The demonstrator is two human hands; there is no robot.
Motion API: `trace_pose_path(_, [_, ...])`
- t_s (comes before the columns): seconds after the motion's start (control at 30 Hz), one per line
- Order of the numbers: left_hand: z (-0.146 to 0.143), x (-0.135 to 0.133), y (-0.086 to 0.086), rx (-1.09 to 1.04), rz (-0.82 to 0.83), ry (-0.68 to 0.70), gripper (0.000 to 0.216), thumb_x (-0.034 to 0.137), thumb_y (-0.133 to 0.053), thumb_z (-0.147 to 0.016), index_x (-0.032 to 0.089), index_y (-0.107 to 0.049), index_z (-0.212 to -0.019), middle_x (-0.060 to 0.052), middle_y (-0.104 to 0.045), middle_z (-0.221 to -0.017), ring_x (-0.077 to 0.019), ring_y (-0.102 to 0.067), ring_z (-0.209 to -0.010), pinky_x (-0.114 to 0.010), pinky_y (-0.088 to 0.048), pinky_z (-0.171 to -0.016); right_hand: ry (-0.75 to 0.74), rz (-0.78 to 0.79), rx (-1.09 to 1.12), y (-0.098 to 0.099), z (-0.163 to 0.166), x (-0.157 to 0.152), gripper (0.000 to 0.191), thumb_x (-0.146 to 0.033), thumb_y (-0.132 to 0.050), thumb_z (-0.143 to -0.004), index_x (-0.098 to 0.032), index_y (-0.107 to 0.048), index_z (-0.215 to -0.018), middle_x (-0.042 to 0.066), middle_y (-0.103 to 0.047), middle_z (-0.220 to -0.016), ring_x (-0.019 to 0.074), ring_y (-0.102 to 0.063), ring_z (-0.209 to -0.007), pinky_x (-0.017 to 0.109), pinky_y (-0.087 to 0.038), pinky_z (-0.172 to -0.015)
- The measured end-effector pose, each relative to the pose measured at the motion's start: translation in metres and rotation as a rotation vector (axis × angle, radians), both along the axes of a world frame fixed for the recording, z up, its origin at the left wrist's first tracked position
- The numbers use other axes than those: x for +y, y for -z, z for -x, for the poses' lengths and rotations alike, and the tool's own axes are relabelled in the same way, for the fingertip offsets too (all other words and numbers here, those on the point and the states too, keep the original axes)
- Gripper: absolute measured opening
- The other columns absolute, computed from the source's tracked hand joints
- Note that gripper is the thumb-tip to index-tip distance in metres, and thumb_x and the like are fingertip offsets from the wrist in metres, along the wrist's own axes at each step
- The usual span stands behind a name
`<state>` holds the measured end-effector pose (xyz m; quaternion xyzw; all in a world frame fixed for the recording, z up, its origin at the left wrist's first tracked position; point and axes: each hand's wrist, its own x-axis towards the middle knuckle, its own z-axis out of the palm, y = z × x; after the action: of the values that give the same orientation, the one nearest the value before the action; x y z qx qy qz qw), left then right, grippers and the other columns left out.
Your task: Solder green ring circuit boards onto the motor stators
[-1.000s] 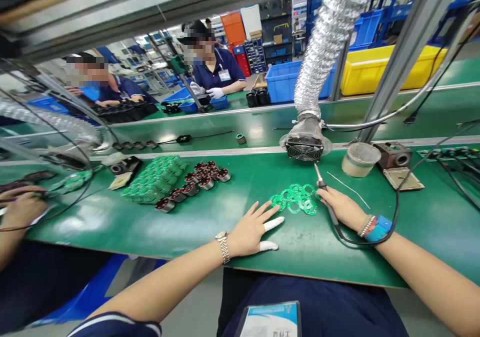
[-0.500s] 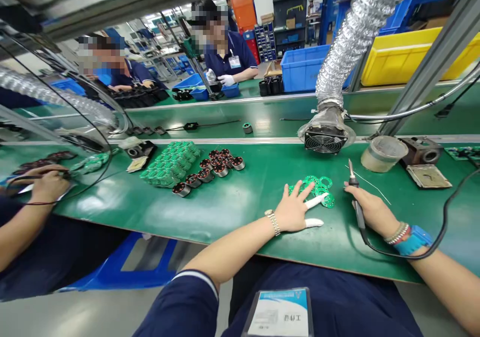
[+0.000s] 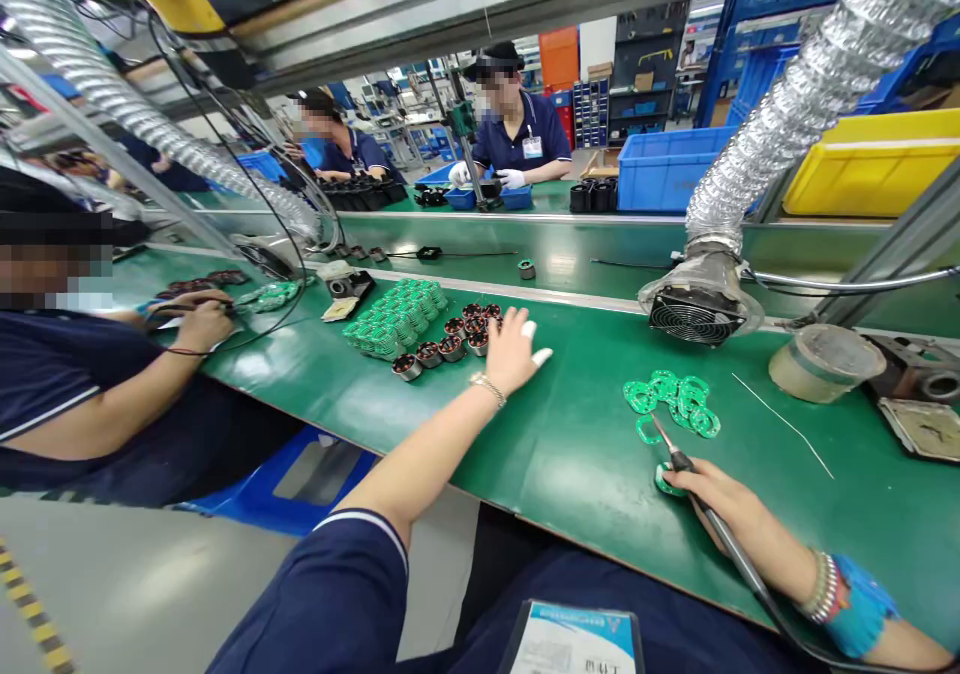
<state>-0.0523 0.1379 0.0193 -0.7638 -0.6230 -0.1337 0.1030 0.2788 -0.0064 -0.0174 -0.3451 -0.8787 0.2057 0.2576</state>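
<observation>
My left hand (image 3: 513,352) reaches to the right end of a group of copper-wound motor stators (image 3: 451,347). Its fingers are stretched out and apart, two wearing white finger cots; the hand partly hides the nearest stators. In my right hand (image 3: 724,502) is a soldering iron (image 3: 684,466), its tip pointing up and left over the green ring-shaped circuit boards (image 3: 686,401). One separate ring board (image 3: 663,480) lies right at my right fingers; whether they grip it I cannot tell.
Stacked green boards (image 3: 397,316) stand left of the stators. A fume fan (image 3: 696,319) hangs behind the loose rings. A length of solder wire (image 3: 784,424), a round tub (image 3: 825,364) and a soldering stand (image 3: 926,424) are at right. A co-worker's hands (image 3: 204,322) work at left.
My left hand has left the loose ring boards and moved left to the stators. My right hand has brought the soldering iron left and nearer, beside the rings. The view has turned left.
</observation>
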Motion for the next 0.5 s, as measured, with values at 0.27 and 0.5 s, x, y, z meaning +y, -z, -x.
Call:
trace_pose_path(0.27, [0.028,0.017,0.016,-0.022,0.015,0.003,0.024,0.028,-0.053,-0.081,0.012,-0.064,-0.096,-0.016,-0.042,-0.136,-0.0355,-0.024,-0.133,-0.056,-0.018,-0.105,0.142,-0.017,0.037,0.000,0.017,-0.003,0.030,-0.016,-0.051,-0.085,-0.023,-0.047,-0.114,0.011,-0.053,-0.127,0.0220,-0.052,-0.117,0.040,-0.045,-0.098])
trace_pose_path(0.5, [-0.031,-0.084,0.005,-0.213,0.354,0.558,0.017,0.032,-0.054,-0.082,0.023,-0.061,-0.094,-0.005,-0.061,-0.113,-0.0222,-0.056,-0.104,-0.050,-0.030,-0.102,0.132,0.021,0.012,0.002,0.030,-0.013,0.028,-0.012,-0.042,-0.088,-0.021,-0.047,-0.114,0.011,-0.054,-0.124,0.0196,-0.056,-0.111,0.033,-0.049,-0.091])
